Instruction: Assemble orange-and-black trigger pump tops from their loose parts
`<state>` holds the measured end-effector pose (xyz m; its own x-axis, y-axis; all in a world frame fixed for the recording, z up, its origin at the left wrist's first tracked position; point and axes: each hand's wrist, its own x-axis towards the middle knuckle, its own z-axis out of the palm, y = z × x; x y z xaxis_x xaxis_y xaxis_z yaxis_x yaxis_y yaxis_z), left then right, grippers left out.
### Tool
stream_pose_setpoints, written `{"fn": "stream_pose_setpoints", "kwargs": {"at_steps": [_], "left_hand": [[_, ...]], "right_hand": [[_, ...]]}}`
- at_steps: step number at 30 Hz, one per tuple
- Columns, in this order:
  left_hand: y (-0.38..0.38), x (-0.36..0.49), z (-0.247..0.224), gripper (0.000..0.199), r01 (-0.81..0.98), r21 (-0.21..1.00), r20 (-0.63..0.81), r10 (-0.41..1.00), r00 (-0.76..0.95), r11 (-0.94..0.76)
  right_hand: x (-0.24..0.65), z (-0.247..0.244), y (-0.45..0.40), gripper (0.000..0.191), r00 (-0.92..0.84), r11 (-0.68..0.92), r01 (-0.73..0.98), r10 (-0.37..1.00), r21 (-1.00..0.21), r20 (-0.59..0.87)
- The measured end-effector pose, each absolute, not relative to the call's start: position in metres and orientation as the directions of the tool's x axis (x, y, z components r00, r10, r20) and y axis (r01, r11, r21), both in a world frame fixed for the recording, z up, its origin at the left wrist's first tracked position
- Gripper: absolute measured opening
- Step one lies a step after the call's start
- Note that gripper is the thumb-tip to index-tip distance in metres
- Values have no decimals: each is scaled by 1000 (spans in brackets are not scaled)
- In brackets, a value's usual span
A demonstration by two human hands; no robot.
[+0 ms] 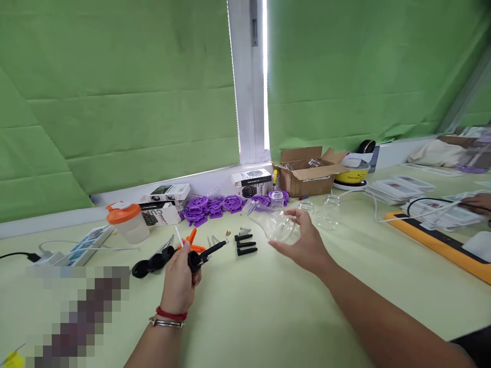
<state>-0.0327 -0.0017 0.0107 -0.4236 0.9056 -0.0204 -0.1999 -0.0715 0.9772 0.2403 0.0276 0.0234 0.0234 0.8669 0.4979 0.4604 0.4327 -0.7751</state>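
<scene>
My left hand [178, 276] is closed around a black part with a round end and a thin stem [210, 251] that points right over the table. A pale metal rod [179, 236] rises by its thumb. My right hand [307, 248] grips a clear plastic vessel [282, 227] with a narrow neck, fingers curled over its wide end. Between the hands lie several short black pieces [246, 251], some springs [244, 231] and tiny brass bits [228, 233]. Left of them are orange plastic pieces [191, 238] and black rounded handles [141, 269].
Purple slotted discs [232, 203] lie along the back, near printed boxes [251, 183]. An open cardboard box [309, 181] holds clear pieces. A shaker bottle [128, 225] and power strip [90, 245] stand left. Card stacks [395, 191], an orange-edged case [433, 245] and another person's hand [477, 203] are right.
</scene>
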Motion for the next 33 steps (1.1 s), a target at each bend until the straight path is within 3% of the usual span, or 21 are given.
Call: {"fn": "stream_pose_setpoints", "kwargs": {"at_steps": [3, 7, 18, 25, 33], "left_hand": [[0, -34, 10, 35, -190, 980, -24, 906, -423, -63], [0, -33, 10, 35, -171, 984, -26, 913, -407, -48], [-2, -28, 13, 33, -157, 987, -35, 926, -375, -26], [-5, -24, 14, 32, -137, 990, -9, 937, -350, -41], [-6, -23, 12, 31, -91, 994, 22, 941, -337, -56]], "right_hand": [[241, 10, 46, 71, 263, 132, 266, 943, -955, 204], [240, -20, 67, 77, 261, 2, 174, 964, -985, 48], [252, -27, 81, 79, 306, -71, 531, 945, -844, 113], [257, -28, 92, 63, 314, -141, 734, 938, -664, 148], [258, -32, 99, 52, 303, -186, 831, 942, -524, 145]]}}
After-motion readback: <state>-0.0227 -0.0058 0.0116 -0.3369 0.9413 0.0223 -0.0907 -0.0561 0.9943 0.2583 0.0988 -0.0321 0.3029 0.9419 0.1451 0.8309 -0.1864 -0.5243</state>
